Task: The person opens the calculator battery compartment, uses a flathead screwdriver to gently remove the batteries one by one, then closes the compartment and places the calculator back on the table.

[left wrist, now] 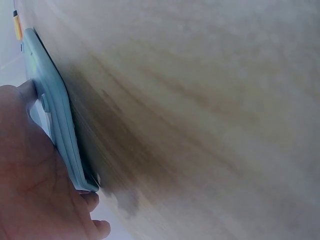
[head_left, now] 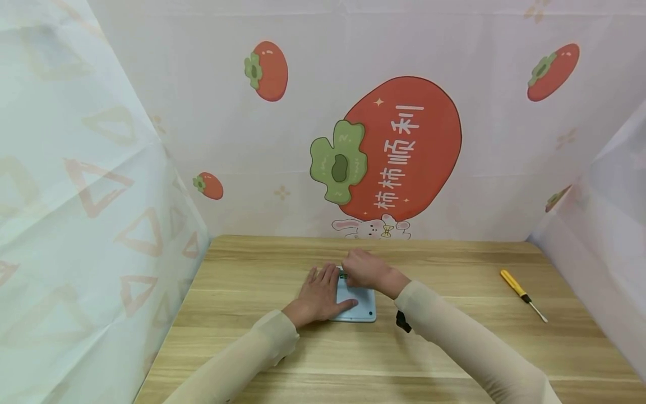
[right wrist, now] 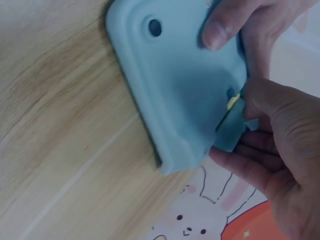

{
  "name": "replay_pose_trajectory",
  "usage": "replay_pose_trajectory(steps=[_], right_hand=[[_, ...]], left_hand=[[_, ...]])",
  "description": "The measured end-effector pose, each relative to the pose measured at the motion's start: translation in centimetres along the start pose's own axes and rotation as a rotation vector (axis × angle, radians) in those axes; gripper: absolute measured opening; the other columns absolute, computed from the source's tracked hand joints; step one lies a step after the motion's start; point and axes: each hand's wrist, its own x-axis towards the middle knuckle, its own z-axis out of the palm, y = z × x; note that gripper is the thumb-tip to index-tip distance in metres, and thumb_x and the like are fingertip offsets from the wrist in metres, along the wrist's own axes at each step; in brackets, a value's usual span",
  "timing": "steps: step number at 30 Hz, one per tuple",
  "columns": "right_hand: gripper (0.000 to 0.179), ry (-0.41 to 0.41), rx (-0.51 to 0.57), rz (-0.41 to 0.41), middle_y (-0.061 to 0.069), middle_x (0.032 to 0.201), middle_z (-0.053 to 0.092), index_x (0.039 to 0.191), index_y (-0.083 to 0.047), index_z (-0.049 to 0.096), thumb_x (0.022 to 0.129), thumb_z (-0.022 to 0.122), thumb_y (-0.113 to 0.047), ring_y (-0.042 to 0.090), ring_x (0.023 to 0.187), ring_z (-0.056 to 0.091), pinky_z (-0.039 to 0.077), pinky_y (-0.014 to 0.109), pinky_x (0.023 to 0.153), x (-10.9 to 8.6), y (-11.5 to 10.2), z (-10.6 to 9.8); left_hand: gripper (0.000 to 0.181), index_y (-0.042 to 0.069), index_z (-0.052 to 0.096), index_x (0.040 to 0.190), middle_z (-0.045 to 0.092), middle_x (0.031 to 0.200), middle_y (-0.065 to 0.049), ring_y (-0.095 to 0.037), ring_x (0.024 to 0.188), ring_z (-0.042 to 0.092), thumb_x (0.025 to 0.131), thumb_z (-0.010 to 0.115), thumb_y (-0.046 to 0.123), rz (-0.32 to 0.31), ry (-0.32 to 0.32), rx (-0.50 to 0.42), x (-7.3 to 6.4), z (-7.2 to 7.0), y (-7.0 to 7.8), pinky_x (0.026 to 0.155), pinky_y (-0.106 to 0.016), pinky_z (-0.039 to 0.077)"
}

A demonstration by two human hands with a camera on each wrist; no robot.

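Note:
A flat light blue plastic device with rounded corners lies on the table, a round hole near one corner. My left hand rests on its left side with straight fingers, the thumb laid across its face. At the far edge, my right hand pinches a small light blue cover, which stands tilted away from the device. A yellow-green strip shows in the gap beside that cover. In the head view a green patch is visible there. My right hand hides most of the opening.
A screwdriver with a yellow handle lies at the table's right. A small black object shows beside the right sleeve. White printed sheets rise behind the wooden table and at both sides.

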Motion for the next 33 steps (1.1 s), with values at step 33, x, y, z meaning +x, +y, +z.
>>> replay_pose_trajectory(steps=[33], right_hand=[[0.009,0.053,0.276,0.058,-0.004,0.073,0.069,0.099,-0.004,0.083,0.099,0.074,-0.003,0.006,0.06,0.05,0.043,0.02,0.058,-0.9,1.5,0.2]], left_hand=[[0.105,0.006,0.022,0.168,0.022,0.175,-0.013,-0.028,0.164,0.016,0.098,0.038,0.082,0.0,0.005,0.005,-0.2,-0.1,0.2,0.131,-0.058,0.011]])
